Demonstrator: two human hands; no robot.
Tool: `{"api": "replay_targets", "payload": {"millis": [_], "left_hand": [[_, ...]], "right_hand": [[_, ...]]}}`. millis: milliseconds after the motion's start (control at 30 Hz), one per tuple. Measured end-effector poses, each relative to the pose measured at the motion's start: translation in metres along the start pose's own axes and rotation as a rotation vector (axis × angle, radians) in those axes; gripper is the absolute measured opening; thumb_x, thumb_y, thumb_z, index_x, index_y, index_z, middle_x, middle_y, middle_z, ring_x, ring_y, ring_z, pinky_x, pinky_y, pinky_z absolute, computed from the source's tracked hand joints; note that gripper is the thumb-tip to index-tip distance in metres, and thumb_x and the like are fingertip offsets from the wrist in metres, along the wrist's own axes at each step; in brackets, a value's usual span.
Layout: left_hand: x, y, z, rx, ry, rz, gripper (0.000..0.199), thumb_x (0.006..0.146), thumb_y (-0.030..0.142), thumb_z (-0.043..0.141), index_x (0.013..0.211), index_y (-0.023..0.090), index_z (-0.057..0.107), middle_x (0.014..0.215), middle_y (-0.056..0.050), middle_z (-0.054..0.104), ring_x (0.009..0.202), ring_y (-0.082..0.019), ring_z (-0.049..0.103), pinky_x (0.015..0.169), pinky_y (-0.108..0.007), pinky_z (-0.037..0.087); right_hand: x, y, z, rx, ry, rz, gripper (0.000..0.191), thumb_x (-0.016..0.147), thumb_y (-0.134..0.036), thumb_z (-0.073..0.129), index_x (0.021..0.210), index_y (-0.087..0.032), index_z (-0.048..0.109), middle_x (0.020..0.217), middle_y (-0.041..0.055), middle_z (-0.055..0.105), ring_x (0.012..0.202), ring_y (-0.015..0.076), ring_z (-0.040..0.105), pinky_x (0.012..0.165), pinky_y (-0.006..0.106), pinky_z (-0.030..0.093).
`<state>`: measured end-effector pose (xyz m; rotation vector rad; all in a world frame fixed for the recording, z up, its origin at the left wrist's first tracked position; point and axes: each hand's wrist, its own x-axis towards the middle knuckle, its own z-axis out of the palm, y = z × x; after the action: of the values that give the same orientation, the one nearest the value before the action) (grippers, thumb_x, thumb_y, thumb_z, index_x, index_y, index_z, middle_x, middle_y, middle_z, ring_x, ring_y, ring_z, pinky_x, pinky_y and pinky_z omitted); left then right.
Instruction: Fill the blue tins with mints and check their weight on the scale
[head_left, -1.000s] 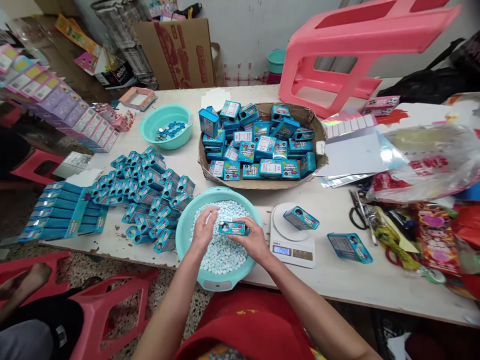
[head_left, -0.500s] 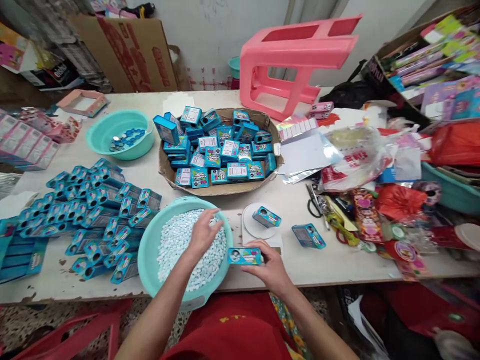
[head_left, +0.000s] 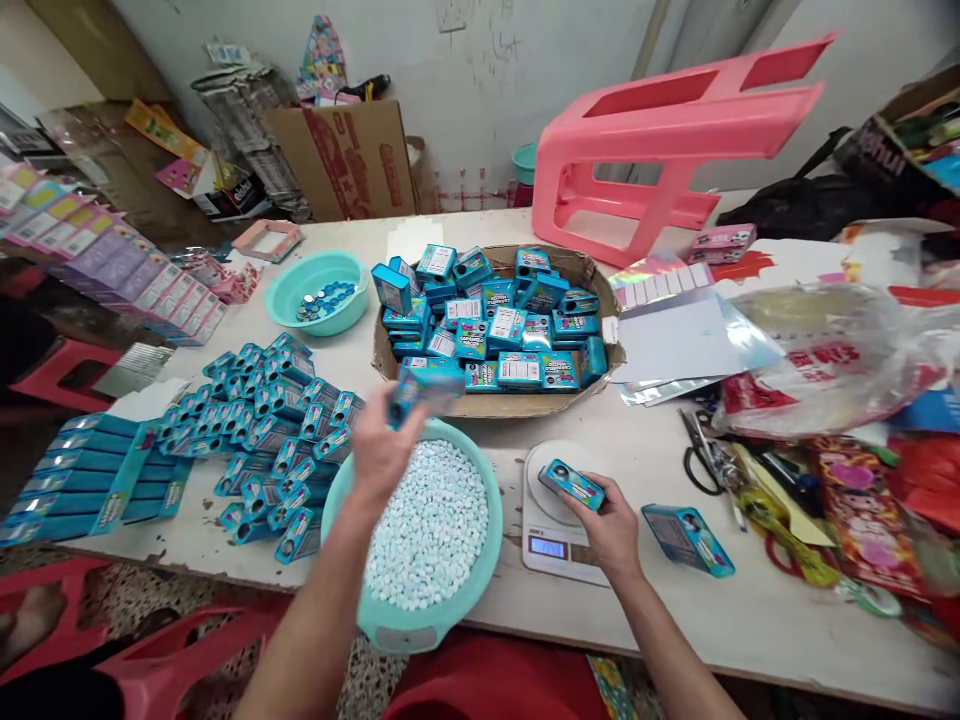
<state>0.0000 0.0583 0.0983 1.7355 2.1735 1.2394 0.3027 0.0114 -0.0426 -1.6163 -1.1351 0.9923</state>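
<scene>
Over the left rim of the turquoise basin (head_left: pixel 491 520), which holds many small pale-blue candies (head_left: pixel 427 530), my left hand (head_left: pixel 382 445) grips a blue box (head_left: pixel 431 385) blurred by motion. My right hand (head_left: pixel 613 525) holds another blue box (head_left: pixel 574 484) at the plate of the white scale (head_left: pixel 536 545), whose display is lit. One more blue box (head_left: pixel 688 538) lies to the right of the scale. Behind the basin, a cardboard tray (head_left: pixel 517 404) is heaped with blue boxes. Several blue boxes with round openings (head_left: pixel 292 400) stand to the left of the basin.
A smaller turquoise bowl (head_left: pixel 279 298) with blue and silver discs is at the back left. The pink stool (head_left: pixel 652 130) lies on its side at the back. Scissors (head_left: pixel 701 460), plastic bags (head_left: pixel 810 370) and wrappers crowd the right side. Pink and purple boxes (head_left: pixel 127 265) are at the far left.
The view has shifted left. My left hand has left the candies and now holds a box near the cardboard tray. My right hand has moved from the basin's edge to the box on the scale.
</scene>
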Motion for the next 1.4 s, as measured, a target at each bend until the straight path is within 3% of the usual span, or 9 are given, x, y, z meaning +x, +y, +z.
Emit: {"api": "replay_targets", "payload": {"millis": [133,300,433,533,633,833,1100,1267,1400], "left_hand": [[0.069,-0.084,-0.043,0.338,0.371,-0.182,0.049,0.070,0.032,0.070,0.113,0.017,0.050,0.106,-0.007,0.059,0.096,-0.026,0.057,0.086,-0.042,0.045],[0.122,-0.169,-0.004,0.425,0.223,-0.394,0.066,0.064,0.029,0.070,0.123,0.019,0.041,0.116,-0.007,0.057,0.107,-0.033,0.053,0.095,-0.054,0.039],[0.115,-0.185,0.027,0.268,0.012,-0.421,0.049,0.057,0.050,0.069,0.090,0.018,0.053,0.083,-0.003,0.059,0.114,-0.044,0.045,0.099,-0.063,0.025],[0.103,-0.188,0.031,0.136,0.063,-0.466,0.054,0.041,0.060,0.073,0.065,0.018,0.048,0.063,-0.001,0.051,0.118,-0.049,0.036,0.099,-0.066,0.014],[0.097,-0.188,0.022,0.191,0.084,-0.442,0.050,0.048,0.058,0.073,0.067,0.018,0.051,0.075,-0.005,0.057,0.120,-0.049,0.033,0.096,-0.067,0.018],[0.035,-0.148,0.011,0.298,0.040,-0.070,0.030,0.074,0.041,0.058,0.096,0.020,0.061,0.095,-0.002,0.063,0.101,-0.027,0.054,0.095,-0.049,0.039],[-0.113,-0.061,0.065,-0.016,-0.369,-0.028,0.027,0.084,0.034,0.050,0.105,0.021,0.061,0.101,-0.008,0.064,0.093,-0.023,0.060,0.085,-0.038,0.047],[-0.105,0.004,0.074,-0.083,-0.566,0.387,0.060,0.075,0.020,0.063,0.131,0.023,0.043,0.137,-0.013,0.040,0.127,-0.029,0.037,0.102,-0.046,0.035],[-0.065,0.041,0.040,-0.134,-0.730,0.454,0.050,0.076,0.018,0.063,0.123,0.026,0.049,0.114,-0.008,0.057,0.103,-0.023,0.055,0.084,-0.035,0.047]], "right_hand": [[-0.007,-0.002,-0.007,-0.040,-0.002,-0.138,0.053,0.069,-0.039,0.072,0.114,-0.018,0.054,0.116,0.0107,0.057,0.109,0.0259,0.053,0.096,0.048,0.042],[-0.032,-0.010,-0.057,-0.289,0.183,-0.285,0.033,0.081,-0.034,0.062,0.110,-0.020,0.057,0.110,0.0106,0.057,0.106,0.0239,0.053,0.084,0.043,0.049],[-0.040,0.002,-0.100,-0.472,0.480,-0.272,0.031,0.081,-0.037,0.061,0.106,-0.018,0.060,0.108,0.0114,0.057,0.105,0.0245,0.052,0.086,0.044,0.046],[-0.039,0.014,-0.118,-0.533,0.545,-0.221,0.033,0.082,-0.042,0.060,0.103,-0.017,0.062,0.108,0.0117,0.057,0.104,0.0250,0.052,0.087,0.046,0.045],[-0.037,0.017,-0.117,-0.585,0.564,-0.239,0.033,0.082,-0.042,0.060,0.102,-0.017,0.062,0.109,0.0127,0.058,0.106,0.0263,0.052,0.092,0.049,0.041],[-0.028,0.001,-0.080,-0.545,0.388,-0.383,0.029,0.082,-0.035,0.061,0.106,-0.020,0.060,0.111,0.0111,0.057,0.109,0.0259,0.051,0.096,0.050,0.038],[-0.005,0.007,-0.033,-0.420,0.065,-0.371,0.045,0.074,-0.040,0.067,0.111,-0.019,0.054,0.111,0.0118,0.057,0.106,0.0275,0.052,0.091,0.046,0.043],[-0.002,-0.033,-0.003,-0.306,-0.221,-0.414,0.025,0.082,-0.034,0.059,0.103,-0.021,0.058,0.097,0.0066,0.062,0.092,0.0232,0.059,0.081,0.038,0.048],[-0.004,-0.079,-0.004,-0.285,-0.363,-0.526,0.040,0.081,-0.042,0.060,0.116,-0.024,0.053,0.110,0.0076,0.061,0.102,0.0252,0.058,0.088,0.040,0.047]]}}
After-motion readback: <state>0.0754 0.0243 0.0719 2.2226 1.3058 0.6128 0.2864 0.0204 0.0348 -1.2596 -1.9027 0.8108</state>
